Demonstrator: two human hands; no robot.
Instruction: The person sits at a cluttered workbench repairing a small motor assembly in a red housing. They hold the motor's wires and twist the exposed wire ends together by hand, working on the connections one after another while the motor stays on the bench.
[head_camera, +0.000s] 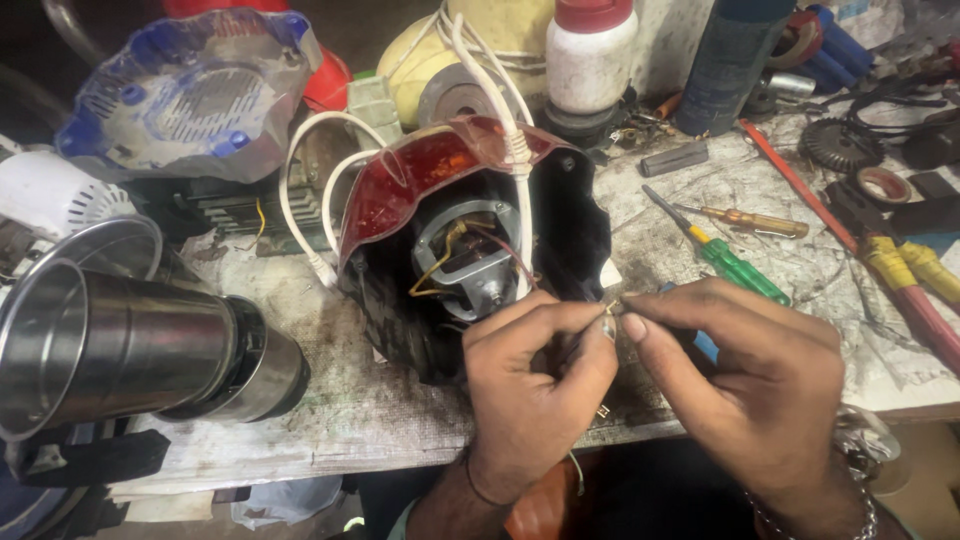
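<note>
Right at the fingertips (612, 322) of both hands a tiny metal piece, apparently a wire end or small terminal (613, 305), is pinched: the left hand (535, 385) closes thumb and forefinger on it from one side, the right hand (755, 375) meets it from the other, the nails nearly touching. Both sets of fingers are shut tight on that piece; nothing else is in them. It sits just in front of the opened appliance (470, 240), whose red and black housing lies tipped on the surface (330, 400) with its motor (470, 262) bared and thin coloured leads curling off it. So the casing is already open and the motor exposed; the wiring looks to be mid-way, with the housing not yet closed. A white cord (300, 190) loops over the shell. Further out lie a green screwdriver (735, 265) near the right hand, a steel jar (110, 340) well to the left, and a blue fan cover (190, 90) behind.
</note>
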